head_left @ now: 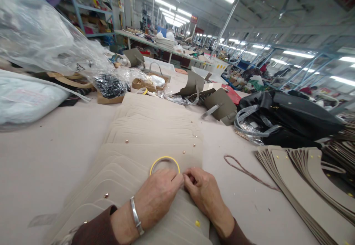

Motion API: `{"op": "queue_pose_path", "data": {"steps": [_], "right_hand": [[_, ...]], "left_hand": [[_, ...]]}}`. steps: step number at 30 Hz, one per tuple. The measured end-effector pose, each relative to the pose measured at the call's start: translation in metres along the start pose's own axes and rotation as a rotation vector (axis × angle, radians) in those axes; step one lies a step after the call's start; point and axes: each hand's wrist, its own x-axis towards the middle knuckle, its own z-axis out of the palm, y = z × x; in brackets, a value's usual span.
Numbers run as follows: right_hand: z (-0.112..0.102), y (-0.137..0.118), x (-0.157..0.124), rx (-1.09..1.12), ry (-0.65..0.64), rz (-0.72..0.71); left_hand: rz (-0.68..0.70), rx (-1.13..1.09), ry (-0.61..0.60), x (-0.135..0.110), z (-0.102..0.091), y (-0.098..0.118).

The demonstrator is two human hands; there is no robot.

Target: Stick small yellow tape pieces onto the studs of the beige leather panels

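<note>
My left hand (159, 193), with a silver bangle at its wrist, is closed on a narrow roll of yellow tape (165, 158) whose upper rim shows above the knuckles. Thumb and fingers pinched, my right hand (204, 191) meets the left fingertips; whatever lies between its fingers is too small to make out. Both hands are over fanned, overlapping beige panels (155, 128) that run away from me along the table. Small metal studs (106, 195) dot these panels. A yellow tape piece (197, 223) sits on a panel below my right hand.
Curved beige strips (307, 186) with yellow spots are stacked at the right. Near them lie a brown cord loop (246, 171) and a black bag (299, 112). Clear plastic wrapping (55, 41) heaps up at the left. Farther back are olive pieces (220, 102) and a small cardboard box (144, 84).
</note>
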Motion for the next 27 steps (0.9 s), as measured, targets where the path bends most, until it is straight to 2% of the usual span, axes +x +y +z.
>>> {"op": "queue_pose_path", "data": {"steps": [4,6,9,12,16,18,23,27], "right_hand": [[-0.012,0.003,-0.002,0.033,-0.128,-0.04],[-0.016,0.003,-0.004,0.094,-0.139,-0.053],[-0.017,0.0,-0.006,0.292,-0.006,-0.077],[-0.016,-0.004,-0.005,0.421,0.119,-0.186],[-0.01,-0.008,-0.003,0.367,0.166,-0.389],[-0.006,-0.008,-0.003,0.316,0.195,-0.443],[0.006,-0.007,-0.003,0.224,0.326,-0.46],[0.006,-0.009,-0.003,0.216,0.385,-0.439]], "left_hand": [[0.037,-0.06,0.154,-0.005,0.002,-0.007],[0.067,-0.093,0.232,-0.006,0.002,-0.012],[0.113,-0.11,0.275,-0.007,0.004,-0.017],[0.114,-0.092,0.285,-0.007,0.008,-0.016],[0.113,-0.072,0.332,-0.007,0.013,-0.013],[0.124,-0.081,0.349,-0.007,0.013,-0.013],[0.097,-0.186,0.257,-0.006,0.011,-0.012],[0.059,-0.141,0.222,-0.005,0.01,-0.011]]}}
